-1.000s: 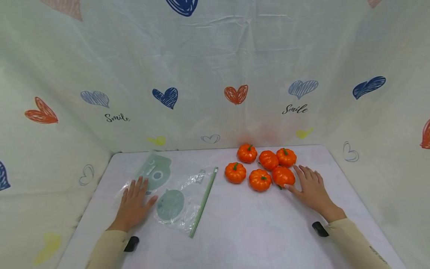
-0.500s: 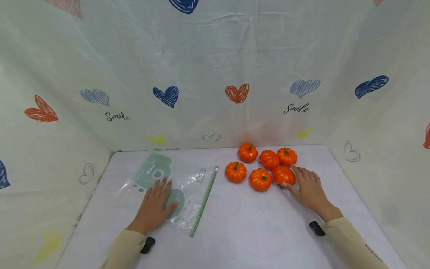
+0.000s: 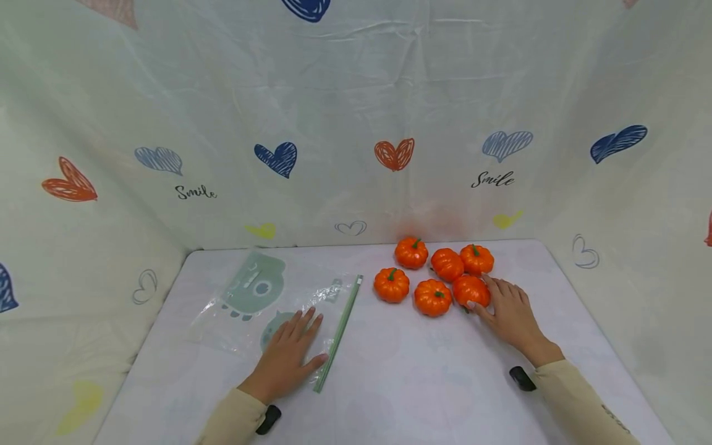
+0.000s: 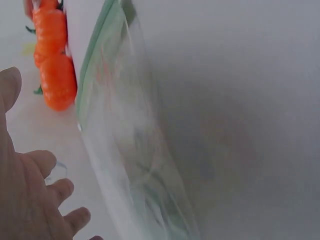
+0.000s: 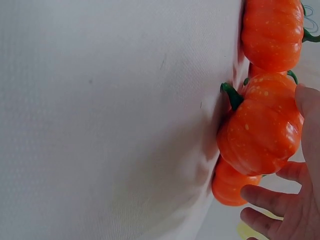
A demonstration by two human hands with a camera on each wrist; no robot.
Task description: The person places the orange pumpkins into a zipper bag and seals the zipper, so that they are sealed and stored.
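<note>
A clear plastic slider zip bag (image 3: 254, 287) with a green cartoon print lies flat on the left half of the table. Over its lower right part is my left hand (image 3: 286, 358), fingers spread and thumb beside the green zip strip (image 3: 346, 321). In the left wrist view the fingers (image 4: 37, 162) extend loosely and hold nothing. Right of the bag, my right hand (image 3: 512, 315) is at the nearest-right small orange pumpkin (image 3: 470, 290). The right wrist view puts the thumb at that pumpkin's side and the other fingers (image 5: 265, 200) loosely extended past its far side.
Several more orange pumpkins (image 3: 432, 298) with green stems cluster at the back right of the white-covered table (image 3: 400, 383). Behind the table hangs a pale curtain (image 3: 334, 93) printed with hearts. Black wrist devices (image 3: 523, 378) sit below both wrists.
My left hand has slid right across the bag, from its left side to near the zip strip. My right hand has drawn slightly closer around the pumpkin; the pumpkins stay in place.
</note>
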